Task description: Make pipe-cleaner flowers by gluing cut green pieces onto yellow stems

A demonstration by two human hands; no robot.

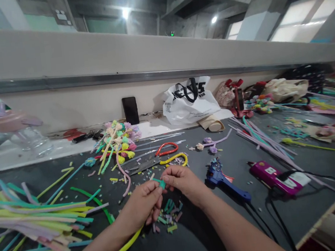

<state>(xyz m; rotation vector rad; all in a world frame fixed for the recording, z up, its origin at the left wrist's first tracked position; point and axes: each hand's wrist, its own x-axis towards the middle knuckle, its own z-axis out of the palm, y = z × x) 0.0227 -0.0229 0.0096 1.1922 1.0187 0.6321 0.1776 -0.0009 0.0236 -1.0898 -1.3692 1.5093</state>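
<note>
My left hand and my right hand meet over the dark table. Both have their fingertips pinched on a small teal fuzzy piece, which looks like cut chenille stem. A yellow chenille stem runs out from under my left hand toward the near edge; whether its upper end joins the teal piece is hidden by the fingers. Just below the hands lie short cut chenille bits in several colours. Scissors with one red and one yellow handle rest beyond my hands.
At left is a heap of long chenille strips. Finished-looking fuzzy flowers are bunched behind. To the right are a blue glue gun and a corded magenta device. A phone and a white bag stand by the wall.
</note>
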